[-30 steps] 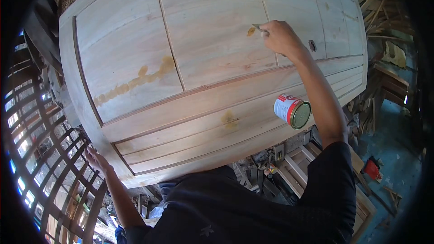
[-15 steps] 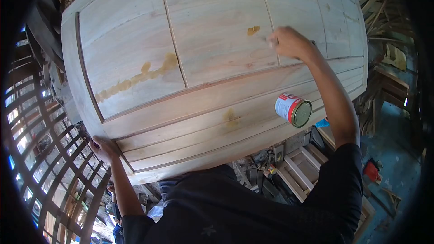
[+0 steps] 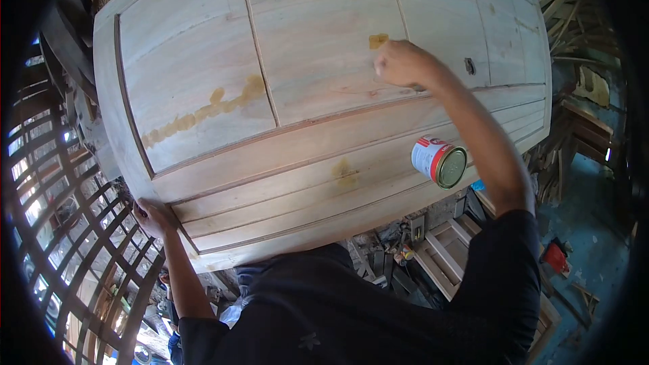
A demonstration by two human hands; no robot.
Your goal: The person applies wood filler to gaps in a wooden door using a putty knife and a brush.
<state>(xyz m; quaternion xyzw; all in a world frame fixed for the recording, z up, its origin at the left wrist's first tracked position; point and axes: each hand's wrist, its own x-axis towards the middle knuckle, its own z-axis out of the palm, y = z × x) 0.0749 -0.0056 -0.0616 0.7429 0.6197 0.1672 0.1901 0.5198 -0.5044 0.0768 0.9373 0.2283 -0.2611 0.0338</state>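
Note:
A large pale wooden panel [image 3: 324, 84] with grooves and a raised frame lies before me. My right hand [image 3: 409, 66] is closed low over its middle section, just below a small yellow-brown filler patch [image 3: 378, 41]. Whatever sits in those fingers is hidden and blurred. My left hand [image 3: 155, 220] grips the panel's near left edge. A red and white tin [image 3: 438, 162] with a metal lid stands on the panel below my right forearm. A streak of filler [image 3: 203, 117] crosses the left section, and another smear [image 3: 345, 174] marks the near slats.
A small dark object or hole [image 3: 470, 65] shows on the panel's right part. Wooden frames [image 3: 449, 250] lie below the near edge. A slatted lattice [image 3: 74, 250] stands at left. Wood strips [image 3: 561, 3] are piled at far right, beside a bluish floor [image 3: 588, 223].
My right hand has moved left and slightly down, closer to the filler patch, uncovering the dark spot on the right section. My left hand stays on the edge.

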